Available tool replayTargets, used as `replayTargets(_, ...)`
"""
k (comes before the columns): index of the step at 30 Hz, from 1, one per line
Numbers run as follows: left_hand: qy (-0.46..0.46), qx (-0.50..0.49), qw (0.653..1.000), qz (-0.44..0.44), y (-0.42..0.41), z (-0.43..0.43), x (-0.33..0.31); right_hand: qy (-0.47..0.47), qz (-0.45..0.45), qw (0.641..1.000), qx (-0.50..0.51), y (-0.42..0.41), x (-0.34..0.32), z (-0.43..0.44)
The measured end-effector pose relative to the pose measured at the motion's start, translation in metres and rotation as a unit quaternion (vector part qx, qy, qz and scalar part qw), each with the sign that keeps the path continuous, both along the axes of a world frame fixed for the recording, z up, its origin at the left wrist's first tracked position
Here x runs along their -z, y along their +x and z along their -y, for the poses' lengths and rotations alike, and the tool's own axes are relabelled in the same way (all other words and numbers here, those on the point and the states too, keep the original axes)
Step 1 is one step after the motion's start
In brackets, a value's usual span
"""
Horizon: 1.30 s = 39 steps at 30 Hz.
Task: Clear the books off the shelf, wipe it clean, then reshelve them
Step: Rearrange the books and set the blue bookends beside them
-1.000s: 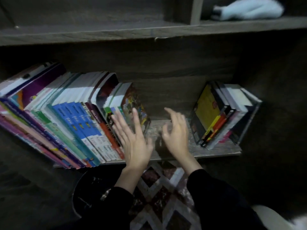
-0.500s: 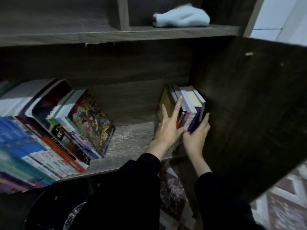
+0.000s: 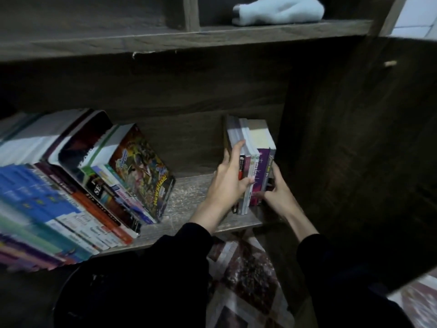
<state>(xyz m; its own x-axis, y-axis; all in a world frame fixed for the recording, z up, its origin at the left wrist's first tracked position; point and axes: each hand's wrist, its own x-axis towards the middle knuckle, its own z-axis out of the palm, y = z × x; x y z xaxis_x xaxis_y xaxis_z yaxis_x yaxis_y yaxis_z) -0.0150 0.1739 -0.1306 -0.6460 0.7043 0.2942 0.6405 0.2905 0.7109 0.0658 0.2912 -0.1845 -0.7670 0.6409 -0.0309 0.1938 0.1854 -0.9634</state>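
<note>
Purple-spined books (image 3: 262, 171) upright, spines outward; left hand (image 3: 228, 184) and right hand (image 3: 279, 194) grips clasp them.

The dark wooden shelf (image 3: 194, 197) carries two groups of books. From nine o'clock toward the centre, a long row of books (image 3: 71, 197) leans toward nine o'clock, with a bright-covered comic (image 3: 142, 171) at its inner end. At three o'clock, a small group of paperbacks (image 3: 257, 140) stands upright against the side wall. Scuffed board shows between the groups. On the upper shelf (image 3: 165, 41), at one o'clock, lies a pale blue cloth (image 3: 279, 10).
</note>
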Motion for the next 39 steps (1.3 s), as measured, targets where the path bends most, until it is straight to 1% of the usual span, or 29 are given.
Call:
replayTargets(8, -0.007, -0.035, 0.999, -0.022, -0.039, 0.080, 0.001, 0.007, -0.027, 0.996, -0.082, -0.041, 0.005, 0.063)
replayTargets(14, -0.018, -0.089, 0.995, -0.035, -0.062, 0.137, -0.003, 0.035, -0.031, 0.988, -0.145, -0.079, 0.010, 0.111)
replayTargets(16, -0.026, -0.120, 0.991, -0.056, -0.064, 0.148, -0.006, 0.043, -0.031, 0.983, -0.174, -0.087, 0.009, 0.118)
replayTargets(17, -0.047, -0.152, 0.983, -0.088, -0.063, 0.150, -0.008, 0.045, -0.025, 0.981, -0.187, -0.089, 0.008, 0.119)
replayTargets(18, -0.088, -0.192, 0.967, -0.145, -0.062, 0.150, -0.010, 0.052, -0.013, 0.979, -0.196, -0.090, 0.008, 0.120)
replayTargets(20, -0.189, -0.250, 0.908, -0.279, -0.059, 0.147, -0.013, 0.083, 0.011, 0.976, -0.201, -0.087, 0.006, 0.124)
replayTargets(21, -0.219, -0.266, 0.882, -0.320, -0.058, 0.146, -0.014, 0.112, 0.018, 0.973, -0.201, -0.086, 0.008, 0.125)
replayTargets(22, -0.235, -0.278, 0.866, -0.343, -0.057, 0.146, -0.015, 0.140, 0.026, 0.969, -0.200, -0.086, 0.011, 0.126)
replayTargets(23, -0.244, -0.287, 0.857, -0.352, -0.059, 0.148, -0.015, 0.165, 0.040, 0.965, -0.199, -0.085, 0.013, 0.127)
replayTargets(26, -0.271, -0.312, 0.841, -0.350, -0.068, 0.159, -0.008, 0.232, 0.093, 0.951, -0.184, -0.086, 0.018, 0.134)
replayTargets(29, -0.258, -0.304, 0.841, -0.365, -0.078, 0.172, 0.001, 0.274, 0.122, 0.940, -0.160, -0.094, 0.025, 0.139)
replayTargets(32, -0.256, -0.299, 0.840, -0.375, -0.087, 0.174, 0.008, 0.295, 0.125, 0.937, -0.139, -0.101, 0.030, 0.137)
replayTargets(35, -0.266, -0.320, 0.823, -0.386, -0.091, 0.171, 0.012, 0.305, 0.131, 0.935, -0.125, -0.104, 0.032, 0.134)
replayTargets(39, -0.274, -0.323, 0.811, -0.404, -0.094, 0.173, 0.014, 0.328, 0.128, 0.928, -0.121, -0.106, 0.035, 0.133)
